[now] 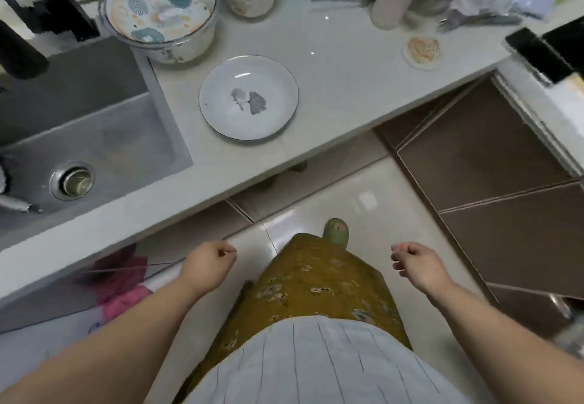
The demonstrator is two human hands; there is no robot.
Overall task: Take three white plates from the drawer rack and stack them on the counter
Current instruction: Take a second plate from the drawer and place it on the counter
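A white plate (248, 97) with a thin dark rim and a grey leaf print lies flat on the pale counter (335, 84), just right of the sink. My left hand (209, 264) hangs below the counter's front edge, fingers loosely curled and holding nothing. My right hand (417, 263) hovers over the floor to the right, fingers also loosely curled and empty. The drawer rack is not in view.
A steel sink (85, 132) fills the left. A glass bowl with a patterned plate (159, 8) sits behind it under a black tap. Jars, cups, a fork (474, 21) and a small coaster (422, 50) crowd the back. Brown cabinet fronts (493, 182) stand at right.
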